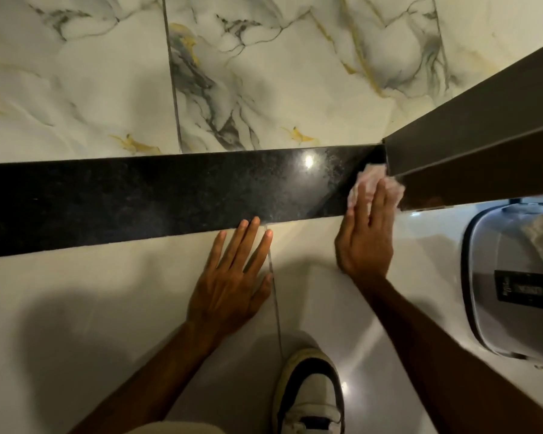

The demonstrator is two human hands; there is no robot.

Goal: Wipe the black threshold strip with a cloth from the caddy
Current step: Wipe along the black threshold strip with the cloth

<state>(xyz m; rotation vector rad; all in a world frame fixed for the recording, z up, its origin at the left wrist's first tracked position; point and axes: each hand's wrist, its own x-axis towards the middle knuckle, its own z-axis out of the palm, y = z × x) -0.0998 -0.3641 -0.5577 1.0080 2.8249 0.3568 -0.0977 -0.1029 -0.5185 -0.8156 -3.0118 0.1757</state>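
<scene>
The black threshold strip (157, 195) runs across the floor from the left edge to the dark door frame at the right. My right hand (365, 236) lies flat on a pale pink cloth (369, 180), pressing it onto the strip's right end against the frame. My left hand (232, 283) rests palm down on the white tile, fingers spread, its fingertips touching the strip's near edge. The grey caddy (489, 292) stands on the floor at the right, with another cloth showing at its rim.
A dark brown door frame (470, 136) rises from the strip's right end. Marbled tiles (107, 73) lie beyond the strip, plain white tiles on the near side. My white and black shoe (311, 393) sits at the bottom centre.
</scene>
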